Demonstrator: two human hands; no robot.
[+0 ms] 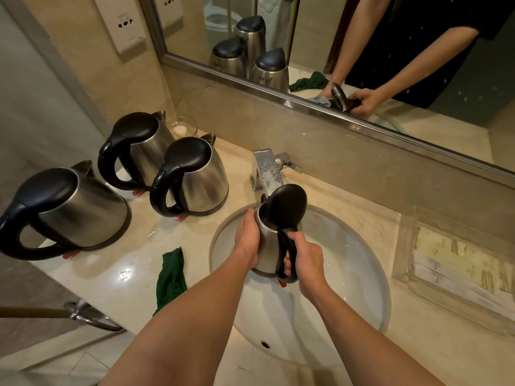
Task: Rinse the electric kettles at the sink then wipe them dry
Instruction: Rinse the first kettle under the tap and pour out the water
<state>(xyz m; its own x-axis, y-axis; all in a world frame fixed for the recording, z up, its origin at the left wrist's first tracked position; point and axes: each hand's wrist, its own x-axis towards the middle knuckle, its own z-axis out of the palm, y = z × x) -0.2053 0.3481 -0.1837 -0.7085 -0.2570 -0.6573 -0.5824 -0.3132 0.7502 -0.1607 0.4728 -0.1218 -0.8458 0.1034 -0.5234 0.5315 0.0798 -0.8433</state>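
I hold a steel kettle point(266, 246) with its black lid point(287, 207) flipped open over the white sink basin point(348, 263), just below the chrome faucet point(266, 169). My left hand point(248, 236) wraps the kettle's steel body. My right hand point(305, 261) grips its black handle. Three more steel kettles with shut black lids stand on the counter to the left: one nearest the sink point(192, 176), one behind it point(136, 150), one at the far left point(67, 210). A green cloth point(170, 277) lies crumpled on the counter left of the basin.
A mirror point(362, 51) runs along the back wall above a stone splashback. A clear tray point(457, 268) with sachets sits on the counter right of the basin. A small glass dish point(182, 126) stands behind the kettles. A towel ring point(89, 313) hangs below the counter's left edge.
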